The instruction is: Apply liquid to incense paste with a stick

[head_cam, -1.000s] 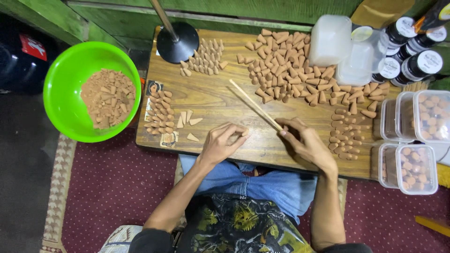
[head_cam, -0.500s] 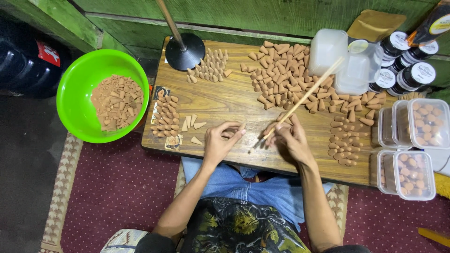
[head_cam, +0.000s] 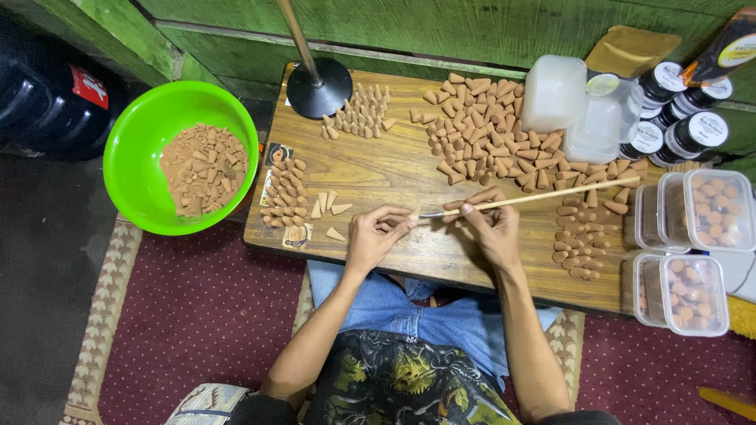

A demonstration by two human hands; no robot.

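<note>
A: What is your right hand (head_cam: 490, 228) doing?
B: It's closed around a long wooden stick (head_cam: 551, 196) that runs out toward three o'clock, its metal tip pointing at nine.
A: And your left hand (head_cam: 376, 236)?
B: Its fingers are pinched together at that tip, above the wooden table (head_cam: 386, 169). Clay-coloured cones (head_cam: 480, 134) lie at twelve o'clock.

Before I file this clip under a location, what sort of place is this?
Probably a small home workshop for handmade incense cones: a low wooden table on a carpeted floor, heaps of brown cones, a green bowl of more, and clear tubs of packed pieces.
</note>
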